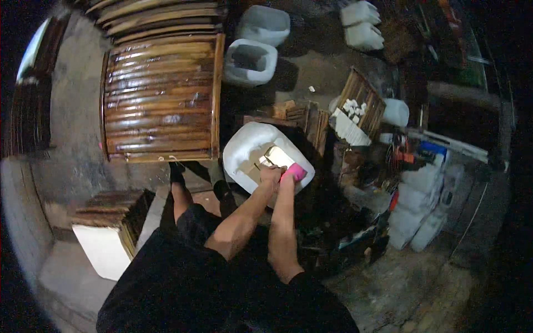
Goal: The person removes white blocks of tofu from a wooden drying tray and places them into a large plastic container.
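Note:
Both of my arms reach forward over a white plastic container with its top cut away. My left hand is at its opening with curled fingers, close to a bright pale rectangular patch inside. Whether that patch is a solid piece or lit liquid I cannot tell. My right hand is beside the left, mostly hidden by a bright pink item, which may be a glove or a held object. What the left fingers hold, if anything, is too blurred to tell.
A glossy bamboo-slat rack stands at the left. Behind are cut white containers. A tilted slatted tray holds white chunks at the right. Whitish plastic jugs stand farther right. A pale board leans lower left.

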`<state>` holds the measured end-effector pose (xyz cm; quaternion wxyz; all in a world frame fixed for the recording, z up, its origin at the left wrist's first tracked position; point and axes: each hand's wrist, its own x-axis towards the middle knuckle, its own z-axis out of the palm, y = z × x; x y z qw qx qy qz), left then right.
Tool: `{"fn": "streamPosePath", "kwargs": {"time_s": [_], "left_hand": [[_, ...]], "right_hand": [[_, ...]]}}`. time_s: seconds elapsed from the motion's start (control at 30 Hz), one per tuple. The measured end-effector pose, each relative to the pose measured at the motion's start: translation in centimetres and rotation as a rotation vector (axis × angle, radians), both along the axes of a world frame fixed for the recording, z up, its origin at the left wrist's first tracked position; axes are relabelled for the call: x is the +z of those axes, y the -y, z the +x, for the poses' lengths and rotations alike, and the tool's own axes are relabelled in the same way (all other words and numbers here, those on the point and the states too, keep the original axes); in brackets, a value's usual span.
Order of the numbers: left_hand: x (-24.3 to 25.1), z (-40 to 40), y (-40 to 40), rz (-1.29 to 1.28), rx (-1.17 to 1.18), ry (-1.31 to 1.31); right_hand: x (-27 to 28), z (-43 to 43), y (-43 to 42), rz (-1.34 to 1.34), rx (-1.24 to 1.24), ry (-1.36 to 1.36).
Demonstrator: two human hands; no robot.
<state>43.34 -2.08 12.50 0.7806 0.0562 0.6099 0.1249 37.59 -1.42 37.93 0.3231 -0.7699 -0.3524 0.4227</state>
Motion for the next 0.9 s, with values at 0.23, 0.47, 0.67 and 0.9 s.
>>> {"fn": "streamPosePath", "kwargs": {"time_s": [0.23, 0.47, 0.67, 0.9], "left_hand": [[-5.4, 1.1, 1.4, -0.305, 0.212, 0.480], [-11.1, 3.5, 3.4, -0.470, 0.434, 0.564], [-6.3, 2.5, 1.8, -0.411, 0.210, 0.475], [-5.7, 0.6, 0.0, -0.482, 0.209, 0.889]], "right_hand": [[1.8, -3.9, -1.5, -0.068, 0.135, 0.065], [2.4, -3.6, -1.9, -0.062, 0.138, 0.091], [1.7, -2.7, -1.3, -0.060, 0.114, 0.102], [1.4, -2.9, -1.0, -0.062, 0.111, 0.090]]}}
